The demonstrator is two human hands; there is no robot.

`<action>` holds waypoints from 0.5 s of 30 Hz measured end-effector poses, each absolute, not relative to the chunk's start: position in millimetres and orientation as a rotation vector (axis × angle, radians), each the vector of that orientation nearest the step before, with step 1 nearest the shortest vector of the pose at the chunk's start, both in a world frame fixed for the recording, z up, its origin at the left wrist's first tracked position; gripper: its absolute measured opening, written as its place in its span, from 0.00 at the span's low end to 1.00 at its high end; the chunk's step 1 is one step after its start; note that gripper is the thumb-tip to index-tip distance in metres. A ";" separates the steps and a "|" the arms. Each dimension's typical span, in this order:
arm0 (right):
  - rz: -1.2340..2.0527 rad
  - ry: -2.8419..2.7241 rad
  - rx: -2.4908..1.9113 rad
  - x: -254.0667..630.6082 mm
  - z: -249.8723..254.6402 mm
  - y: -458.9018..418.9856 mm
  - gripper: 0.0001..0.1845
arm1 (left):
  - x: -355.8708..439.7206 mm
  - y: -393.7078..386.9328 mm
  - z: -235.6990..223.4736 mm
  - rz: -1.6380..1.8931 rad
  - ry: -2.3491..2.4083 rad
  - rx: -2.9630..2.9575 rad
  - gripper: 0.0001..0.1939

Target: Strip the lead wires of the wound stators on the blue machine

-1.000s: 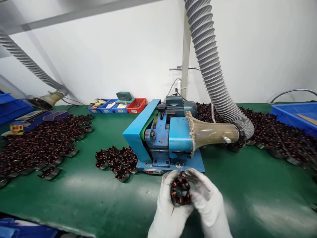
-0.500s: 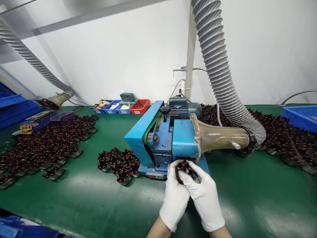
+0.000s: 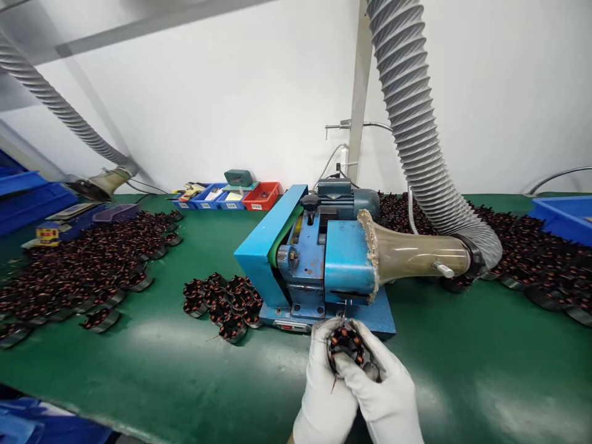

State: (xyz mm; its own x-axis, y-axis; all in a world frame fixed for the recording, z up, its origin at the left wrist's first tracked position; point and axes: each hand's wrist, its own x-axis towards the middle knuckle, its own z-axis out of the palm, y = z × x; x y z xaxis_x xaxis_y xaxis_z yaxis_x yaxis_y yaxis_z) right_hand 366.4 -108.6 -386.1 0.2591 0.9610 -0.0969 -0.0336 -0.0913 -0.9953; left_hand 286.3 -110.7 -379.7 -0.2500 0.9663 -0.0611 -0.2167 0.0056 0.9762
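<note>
Both my hands wear white gloves and hold one motor stator, a dark ring with copper windings and a loose wire hanging below it. My left hand grips its left side. My right hand closes on its right side, the thumb resting in the ring's opening; the fingertips there are smudged grey. Just beyond the stator stands a blue belt sanding machine, apart from it. Under the machine's blue hood a thin wire end points up from the stator.
A small group of stators sits left of the machine. Larger heaps of stators cover the bench's left side and back right. A grey suction hose joins the hood's funnel. Small bins line the wall on the green bench.
My hands have drawn the stator down and toward me, away from the machine's hood. Its ring face and the hanging wire show more fully now. The view has shifted slightly.
</note>
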 end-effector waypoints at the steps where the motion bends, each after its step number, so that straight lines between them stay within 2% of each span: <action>1: 1.121 -0.944 -1.374 365.6 -383.9 -102.7 0.33 | 285.6 -105.6 -379.9 1.436 1.260 0.939 0.20; 11: 1.100 -0.999 -1.377 364.5 -359.5 -72.1 0.29 | 288.3 -71.0 -363.1 1.370 1.275 1.112 0.14; 15: 1.080 -0.974 -1.450 365.6 -374.2 -97.4 0.30 | 280.8 -97.5 -372.5 1.294 1.358 1.223 0.17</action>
State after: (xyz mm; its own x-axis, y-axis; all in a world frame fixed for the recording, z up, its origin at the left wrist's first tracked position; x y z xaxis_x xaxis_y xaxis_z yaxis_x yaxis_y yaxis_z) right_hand 365.6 -97.4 -374.2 0.2659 0.9560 -0.1238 0.0243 -0.1350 -0.9905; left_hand 280.8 -97.5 -372.5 -0.1371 0.9899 0.0351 0.0830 -0.0239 0.9963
